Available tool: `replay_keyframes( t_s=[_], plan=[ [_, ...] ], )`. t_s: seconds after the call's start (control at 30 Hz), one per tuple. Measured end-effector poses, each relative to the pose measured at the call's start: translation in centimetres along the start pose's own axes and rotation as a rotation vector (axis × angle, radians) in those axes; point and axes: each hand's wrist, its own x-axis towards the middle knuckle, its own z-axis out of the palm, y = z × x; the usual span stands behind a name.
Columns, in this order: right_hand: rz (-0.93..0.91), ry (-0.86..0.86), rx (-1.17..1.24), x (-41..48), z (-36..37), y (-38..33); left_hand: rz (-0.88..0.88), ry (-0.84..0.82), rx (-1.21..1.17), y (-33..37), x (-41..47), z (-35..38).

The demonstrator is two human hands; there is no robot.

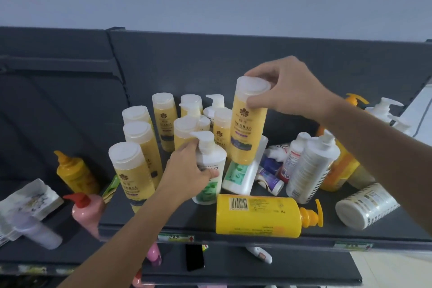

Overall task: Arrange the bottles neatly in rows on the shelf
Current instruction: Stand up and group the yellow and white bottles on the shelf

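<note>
On the dark grey shelf (233, 231) several yellow herbal bottles (138, 145) with white caps stand upright in rows at the left. My right hand (287, 91) grips the cap end of one more yellow herbal bottle (247, 124), held lifted and slightly tilted above the shelf. My left hand (187, 170) is closed around a white pump bottle with a green label (210, 170), standing just right of the rows. A large yellow pump bottle (259, 215) lies on its side at the shelf's front edge.
A jumble of white, orange and small purple bottles (311, 166) fills the shelf's right half; a white patterned bottle (367, 206) lies near the front right. To the left stand an orange bottle (74, 173) and a pink pump bottle (86, 210). Lower shelves hold more items.
</note>
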Motion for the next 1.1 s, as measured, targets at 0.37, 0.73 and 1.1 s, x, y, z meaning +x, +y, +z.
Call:
replay_keyframes(
  t_s=[0.37, 0.73, 1.1],
  plan=[
    [-0.077, -0.078, 0.067, -3.0, -3.4, -6.7, 0.025, -0.050, 0.157, 0.1, 0.1, -1.6],
    [-0.054, -0.176, 0.067, -4.3, 6.7, -9.5, 0.206, 0.159, 0.725, -2.0, -3.5, -16.5],
    [0.044, -0.268, -0.029, -3.4, 17.0, -8.5, 0.124, -0.129, 0.314, -7.7, -1.7, -16.4]
  ],
)
